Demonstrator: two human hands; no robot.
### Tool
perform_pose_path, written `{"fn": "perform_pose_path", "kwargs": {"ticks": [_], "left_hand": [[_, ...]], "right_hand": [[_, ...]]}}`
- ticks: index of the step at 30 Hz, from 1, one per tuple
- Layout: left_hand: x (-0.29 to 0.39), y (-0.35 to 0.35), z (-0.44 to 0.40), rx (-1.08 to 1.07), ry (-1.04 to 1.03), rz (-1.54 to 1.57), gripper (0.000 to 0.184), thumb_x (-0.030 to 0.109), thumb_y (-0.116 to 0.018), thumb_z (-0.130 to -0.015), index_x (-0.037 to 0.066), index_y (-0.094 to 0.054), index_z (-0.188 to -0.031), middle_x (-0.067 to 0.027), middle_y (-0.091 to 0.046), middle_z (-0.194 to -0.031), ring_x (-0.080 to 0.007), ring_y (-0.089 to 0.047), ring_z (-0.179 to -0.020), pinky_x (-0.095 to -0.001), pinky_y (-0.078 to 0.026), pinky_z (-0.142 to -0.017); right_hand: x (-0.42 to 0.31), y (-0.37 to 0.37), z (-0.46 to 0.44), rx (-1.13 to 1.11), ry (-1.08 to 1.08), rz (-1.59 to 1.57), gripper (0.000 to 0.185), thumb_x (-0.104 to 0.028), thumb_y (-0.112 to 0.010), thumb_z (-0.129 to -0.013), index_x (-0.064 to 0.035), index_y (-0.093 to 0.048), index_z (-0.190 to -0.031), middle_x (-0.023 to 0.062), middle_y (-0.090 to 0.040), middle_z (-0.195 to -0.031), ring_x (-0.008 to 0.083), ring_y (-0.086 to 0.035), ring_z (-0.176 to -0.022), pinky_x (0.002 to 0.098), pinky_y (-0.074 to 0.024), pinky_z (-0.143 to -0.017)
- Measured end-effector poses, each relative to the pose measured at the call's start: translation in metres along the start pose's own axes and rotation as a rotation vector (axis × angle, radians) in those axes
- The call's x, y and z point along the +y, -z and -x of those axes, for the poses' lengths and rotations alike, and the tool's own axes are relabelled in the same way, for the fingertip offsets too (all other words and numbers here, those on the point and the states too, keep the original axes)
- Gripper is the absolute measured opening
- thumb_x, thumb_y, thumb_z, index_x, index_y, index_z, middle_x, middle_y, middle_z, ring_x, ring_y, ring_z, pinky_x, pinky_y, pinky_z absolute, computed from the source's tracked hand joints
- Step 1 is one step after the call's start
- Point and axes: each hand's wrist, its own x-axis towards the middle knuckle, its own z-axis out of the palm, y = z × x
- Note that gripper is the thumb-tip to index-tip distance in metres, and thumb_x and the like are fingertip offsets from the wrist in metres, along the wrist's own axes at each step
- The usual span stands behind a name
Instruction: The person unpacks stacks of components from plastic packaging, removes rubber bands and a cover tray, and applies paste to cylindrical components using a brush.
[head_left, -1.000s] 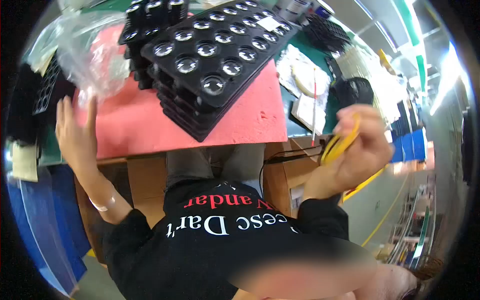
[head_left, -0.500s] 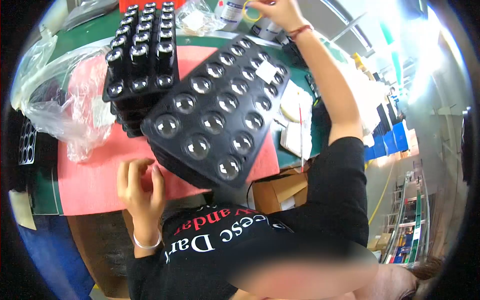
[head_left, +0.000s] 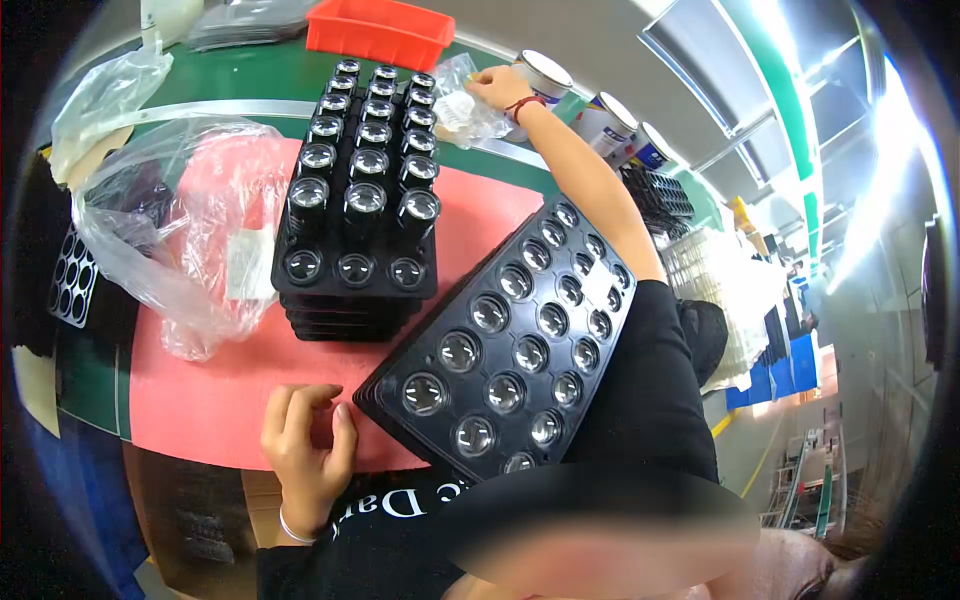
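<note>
My left hand rests at the near edge of the pink mat, palm up, with fingers loosely curled and apart; nothing is in it. Beside it lies a tilted stack of black trays with round clear lenses; a small white label sits on the top one. My right hand reaches to the far side of the table, fingers bent over a clear plastic bag. A trace of yellow shows at its fingertips, too small to name. Farther left, another black tray stack carries rows of upright lens-topped black cylinders.
Crumpled plastic sheeting covers the mat's left side. A red bin stands at the back. White tubs line the far edge near my right arm. A holed tray is at far left.
The view has shifted, so the trays appear lower. My right hand, which held a yellow ring beside the tubs, has come down to the plastic bag. My left hand keeps its pose.
</note>
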Motion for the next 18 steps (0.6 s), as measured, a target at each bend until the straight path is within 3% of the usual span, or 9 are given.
{"fn": "perform_pose_path", "kwargs": {"ticks": [3, 4, 7, 10, 11, 12, 14, 17, 18], "left_hand": [[0.0, -0.001, -0.002, -0.007, 0.015, 0.015, 0.011, 0.001, -0.061, -0.074, -0.001, -0.061, -0.085, -0.0122, -0.056, -0.076, -0.0238, -0.057, -0.066, -0.0307, -0.046, -0.059], [0.0, -0.001, -0.002, -0.011, 0.006, 0.012, 0.011, 0.001, -0.061, -0.074, -0.002, -0.061, -0.085, -0.0122, -0.056, -0.076, -0.0239, -0.057, -0.066, -0.0308, -0.046, -0.059], [0.002, 0.0, -0.001, -0.024, 0.041, 0.023, 0.011, 0.002, -0.061, -0.074, -0.002, -0.061, -0.085, -0.0124, -0.056, -0.076, -0.0244, -0.057, -0.066, -0.0309, -0.046, -0.059], [0.0, 0.002, 0.0, -0.03, 0.025, 0.031, 0.011, 0.002, -0.061, -0.075, -0.002, -0.061, -0.086, -0.0125, -0.056, -0.076, -0.0245, -0.056, -0.066, -0.0309, -0.045, -0.059], [0.001, 0.002, 0.001, -0.028, 0.025, 0.033, 0.011, 0.002, -0.061, -0.075, -0.002, -0.061, -0.086, -0.0125, -0.056, -0.076, -0.0245, -0.056, -0.066, -0.0309, -0.045, -0.059], [0.001, 0.002, 0.001, -0.027, 0.042, 0.051, 0.011, 0.002, -0.061, -0.075, -0.002, -0.061, -0.086, -0.0124, -0.056, -0.076, -0.0242, -0.056, -0.065, -0.0308, -0.045, -0.058], [0.002, 0.001, 0.001, -0.027, 0.059, 0.068, 0.011, 0.002, -0.061, -0.075, -0.002, -0.061, -0.086, -0.0124, -0.056, -0.076, -0.0239, -0.056, -0.065, -0.0306, -0.045, -0.058], [0.001, 0.0, 0.001, -0.016, 0.023, 0.053, 0.012, 0.002, -0.06, -0.075, -0.002, -0.061, -0.086, -0.012, -0.056, -0.075, -0.0231, -0.055, -0.064, -0.0305, -0.044, -0.057], [0.001, 0.0, 0.001, -0.008, 0.029, 0.06, 0.012, 0.001, -0.06, -0.075, -0.002, -0.061, -0.086, -0.012, -0.056, -0.075, -0.0228, -0.055, -0.063, -0.0306, -0.044, -0.057]], "right_hand": [[0.003, -0.017, -0.01, -0.045, 0.125, -0.332, 0.031, -0.036, -0.061, -0.082, -0.0072, -0.071, -0.085, 0.0063, -0.07, -0.085, 0.0181, -0.065, -0.078, 0.0319, -0.0499, -0.074], [-0.002, -0.007, -0.013, -0.232, -0.008, -0.508, 0.026, -0.031, -0.059, -0.084, -0.0069, -0.069, -0.089, 0.0031, -0.069, -0.086, 0.0111, -0.063, -0.079, 0.0289, -0.0484, -0.07], [-0.023, 0.013, 0.001, -0.307, -0.322, -0.698, 0.027, -0.029, -0.062, -0.084, -0.0112, -0.059, -0.104, -0.0003, -0.067, -0.085, 0.0068, -0.059, -0.076, 0.024, -0.0445, -0.067], [-0.011, 0.0, -0.001, -0.43, -0.254, -0.694, 0.027, -0.029, -0.062, -0.085, -0.0104, -0.06, -0.105, -0.0011, -0.065, -0.088, 0.007, -0.056, -0.077, 0.0237, -0.0442, -0.068], [-0.015, -0.003, 0.005, -0.296, -0.232, -0.766, 0.02, -0.019, -0.063, -0.082, -0.0043, -0.068, -0.095, 0.0017, -0.065, -0.086, 0.0087, -0.058, -0.074, 0.0263, -0.0486, -0.063], [-0.02, -0.004, 0.007, -0.297, -0.231, -0.764, 0.02, -0.019, -0.063, -0.082, -0.0043, -0.068, -0.095, 0.0017, -0.065, -0.086, 0.0087, -0.058, -0.074, 0.0263, -0.0486, -0.063], [-0.028, -0.006, 0.011, -0.277, -0.119, -0.739, 0.024, -0.016, -0.065, -0.08, -0.0035, -0.067, -0.1, 0.0023, -0.065, -0.087, 0.0094, -0.058, -0.076, 0.025, -0.0482, -0.068], [-0.015, -0.042, 0.008, -0.462, -0.1, -0.868, 0.03, -0.018, -0.063, -0.082, -0.0014, -0.064, -0.108, 0.0043, -0.066, -0.093, 0.0128, -0.058, -0.081, 0.027, -0.0476, -0.073], [-0.005, -0.056, 0.002, -0.503, -0.065, -0.675, 0.035, -0.02, -0.063, -0.08, -0.0003, -0.062, -0.11, 0.0075, -0.066, -0.097, 0.0169, -0.06, -0.084, 0.0293, -0.048, -0.074]]}}
